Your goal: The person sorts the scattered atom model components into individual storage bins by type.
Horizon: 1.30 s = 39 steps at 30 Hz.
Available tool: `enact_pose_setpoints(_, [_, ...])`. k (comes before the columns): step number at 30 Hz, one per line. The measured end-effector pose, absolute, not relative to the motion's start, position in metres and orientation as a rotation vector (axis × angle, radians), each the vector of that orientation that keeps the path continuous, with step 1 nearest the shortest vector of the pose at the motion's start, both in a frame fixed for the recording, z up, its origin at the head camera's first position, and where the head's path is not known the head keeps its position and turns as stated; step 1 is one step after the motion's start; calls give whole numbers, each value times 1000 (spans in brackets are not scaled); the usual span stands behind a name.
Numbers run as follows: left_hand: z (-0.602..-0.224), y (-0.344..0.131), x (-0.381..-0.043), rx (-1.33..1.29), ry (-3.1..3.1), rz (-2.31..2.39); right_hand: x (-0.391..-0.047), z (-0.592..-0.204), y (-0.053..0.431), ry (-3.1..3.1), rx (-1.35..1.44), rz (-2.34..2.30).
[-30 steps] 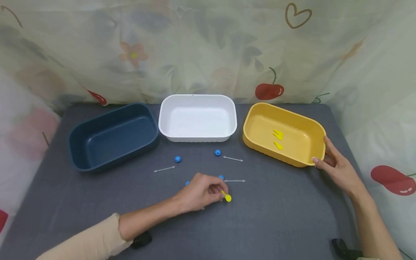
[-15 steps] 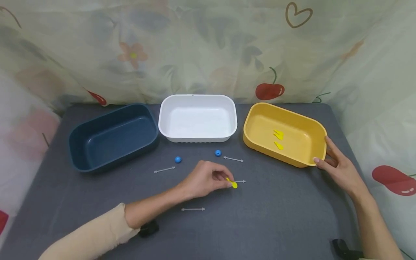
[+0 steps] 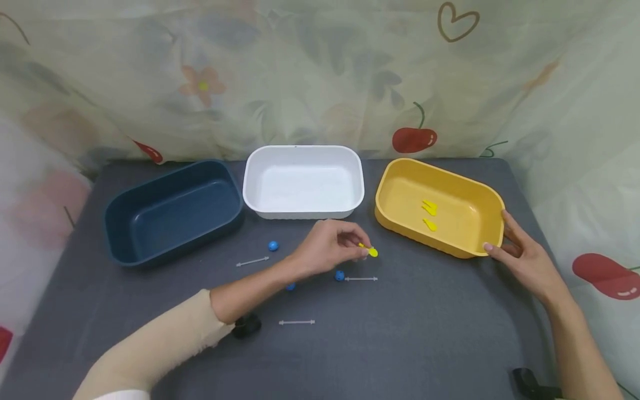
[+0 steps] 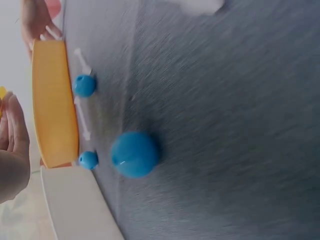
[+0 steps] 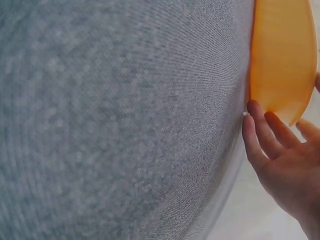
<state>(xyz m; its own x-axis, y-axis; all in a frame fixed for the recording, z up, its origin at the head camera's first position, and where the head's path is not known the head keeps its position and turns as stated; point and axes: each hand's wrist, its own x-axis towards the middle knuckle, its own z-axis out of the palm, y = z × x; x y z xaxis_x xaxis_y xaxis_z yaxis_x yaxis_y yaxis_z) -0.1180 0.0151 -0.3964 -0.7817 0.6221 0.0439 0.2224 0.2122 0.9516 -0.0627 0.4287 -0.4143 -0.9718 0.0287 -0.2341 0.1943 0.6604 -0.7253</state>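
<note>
My left hand (image 3: pixel 330 247) pinches a small yellow spoon-shaped piece (image 3: pixel 373 252) between thumb and fingertips. It is in front of the gap between the white tray (image 3: pixel 303 214) and the yellow tray (image 3: pixel 425 233), and the piece's round end points right. Several similar yellow pieces (image 3: pixel 429 224) lie on the yellow tray's floor. At that tray's right end, my right hand (image 3: pixel 525 261) holds the corner, thumb at the rim and fingers along the outside. The right wrist view shows its fingertips (image 5: pixel 254 106) against the end wall of the tray.
Blue beads (image 3: pixel 273 245) and thin pale rods with knobbed ends (image 3: pixel 297 322) lie scattered on the dark grey tabletop (image 3: pixel 400 344). The left hand and forearm pass over some of them. A dark blue tray (image 3: pixel 172 244) stands at the left, and a patterned curtain (image 3: pixel 310 72) hangs behind.
My left hand has moved away from me and to the right, carrying the yellow piece toward the trays. A bead and rod near the front have come into view. My right hand stays on the tray.
</note>
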Motion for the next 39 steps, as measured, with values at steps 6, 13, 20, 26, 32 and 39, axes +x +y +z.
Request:
enact_pose_setpoints(6, [-390, 28, -139, 789, 2195, 1591, -63, -416, 429, 2671, 166, -1208])
enact_pose_setpoints(13, [-386, 39, -152, 765, 2192, 1591, -67, -416, 428, 2663, 152, -1207])
enact_pose_setpoints(20, [-381, 46, -160, 798, 2228, 1576, -67, -414, 429, 2684, 170, -1191])
enact_pose_setpoints(26, [-378, 53, -166, 796, 2217, 1530, -66, -414, 429, 2694, 182, -1192])
enact_pose_setpoints(32, [-375, 62, -173, 849, 2235, 1495, -65, -414, 428, 2687, 185, -1204])
enact_pose_setpoints(39, [-372, 78, -181, 879, 2271, 1538, -63, -413, 429, 2687, 164, -1206])
